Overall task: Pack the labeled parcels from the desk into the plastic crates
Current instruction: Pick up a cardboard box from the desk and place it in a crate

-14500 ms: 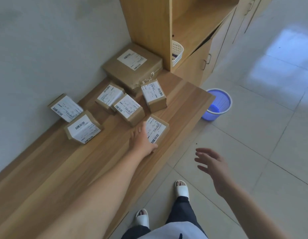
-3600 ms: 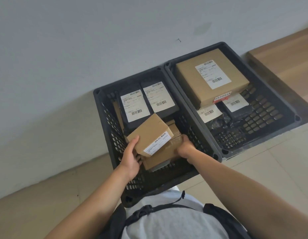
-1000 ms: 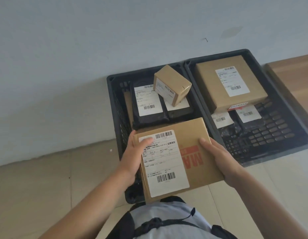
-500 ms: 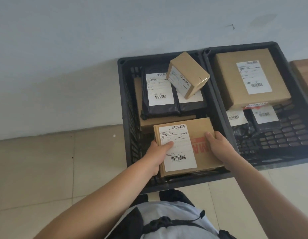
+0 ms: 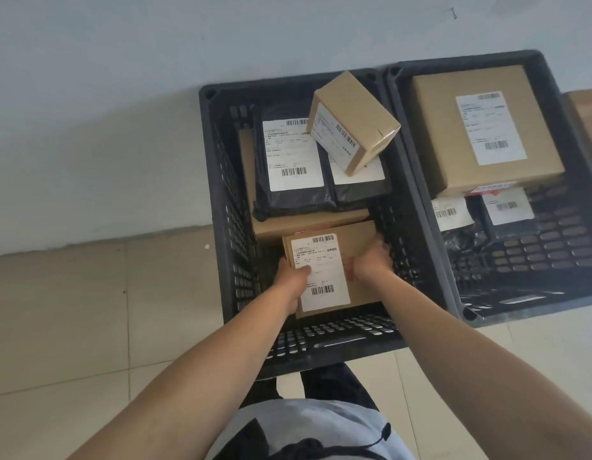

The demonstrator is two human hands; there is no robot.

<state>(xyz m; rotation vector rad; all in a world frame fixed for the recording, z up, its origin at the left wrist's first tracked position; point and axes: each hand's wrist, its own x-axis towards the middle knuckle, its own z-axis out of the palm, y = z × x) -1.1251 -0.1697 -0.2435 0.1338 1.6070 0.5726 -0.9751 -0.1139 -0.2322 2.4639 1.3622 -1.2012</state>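
Your left hand [image 5: 289, 275] and right hand [image 5: 371, 262] both grip the flat cardboard parcel [image 5: 334, 270], the fingers [image 5: 304, 269] of the left curled over its white label and those of the right closed on its right edge. You hold it low inside the near end of the left black crate [image 5: 228, 227], just above the slotted floor. Past it, a second flat cardboard box [image 5: 308, 224] lies under two black poly mailers [image 5: 288, 197], each with a white label. A small cardboard box [image 5: 352, 122] sits tilted on top of the mailers at the far end. To your right, touching this crate, the right black crate [image 5: 560, 280] holds a large cardboard box [image 5: 483, 131] resting on more labelled dark bags [image 5: 507, 224]. Both crates stand on the tiled floor [image 5: 89, 310] against the pale wall [image 5: 122, 94].
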